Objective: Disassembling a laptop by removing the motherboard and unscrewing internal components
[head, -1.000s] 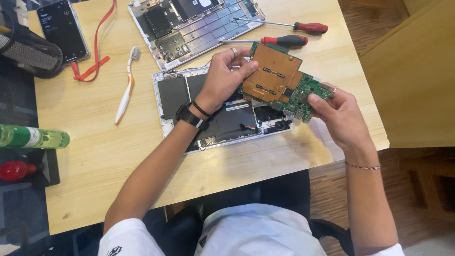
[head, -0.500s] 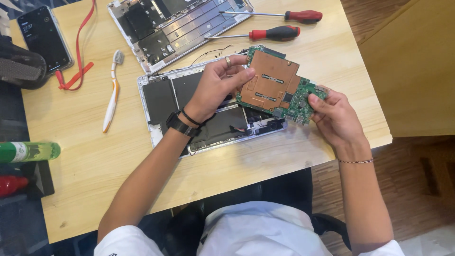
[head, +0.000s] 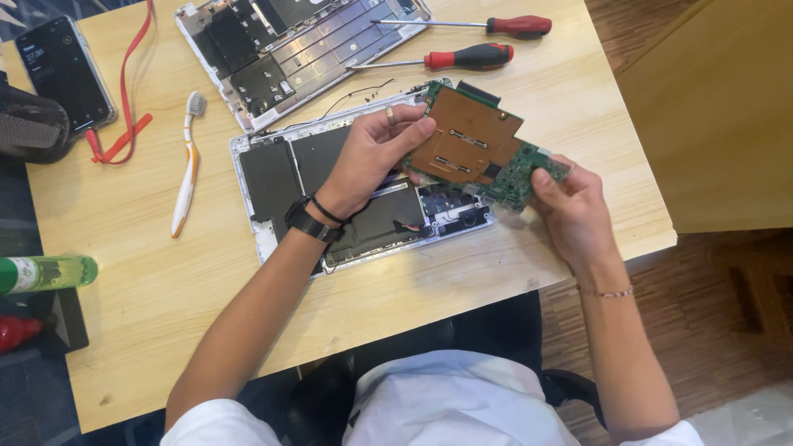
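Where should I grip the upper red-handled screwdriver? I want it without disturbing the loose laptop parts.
Take the upper screwdriver by its thick red handle, coming from the table's right side. Its thin shaft points left toward the detached laptop panel, so the handle end lies clear of the parts.

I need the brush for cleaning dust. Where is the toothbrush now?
In the head view the toothbrush lies on the wooden table, left of the opened laptop base and right of the red strap, on the side of the left hand.

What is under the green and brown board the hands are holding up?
Under the circuit board, held by the left hand and right hand, lies the open laptop base. The board and left hand cover part of it.
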